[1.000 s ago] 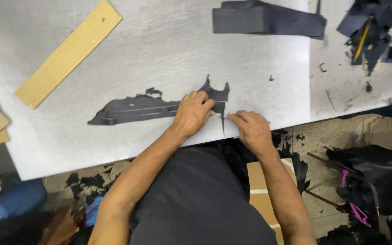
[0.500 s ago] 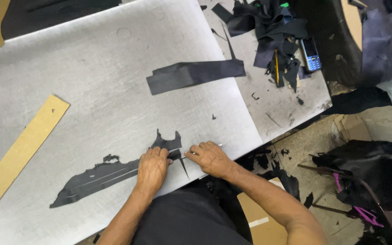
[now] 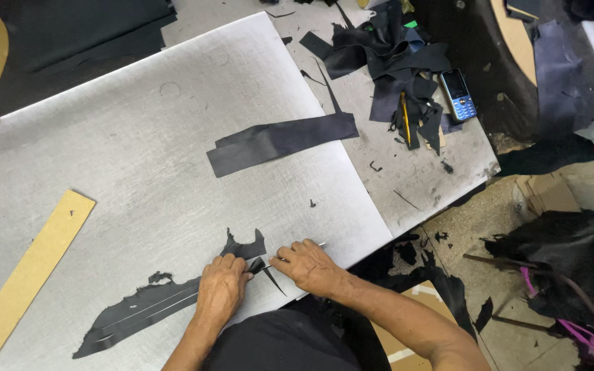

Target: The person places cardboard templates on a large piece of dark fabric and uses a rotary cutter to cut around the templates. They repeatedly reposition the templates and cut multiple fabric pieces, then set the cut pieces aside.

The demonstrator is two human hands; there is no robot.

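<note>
One screen lies ahead of you: a small blue mobile phone (image 3: 459, 95) rests face up on the far right part of the desk (image 3: 139, 158), just beside the heap of black scraps (image 3: 393, 62), its narrow upright screen dark and its keypad pale. On the floor to your right, flattened brown cardboard packaging (image 3: 548, 194) lies by the desk corner.

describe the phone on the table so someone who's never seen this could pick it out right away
Start at the large grey cutting sheet covering the worktable and go past its far right corner to the heap of black scraps. The phone lies face up just right of that heap. It is the only blue, shiny thing there.
</note>
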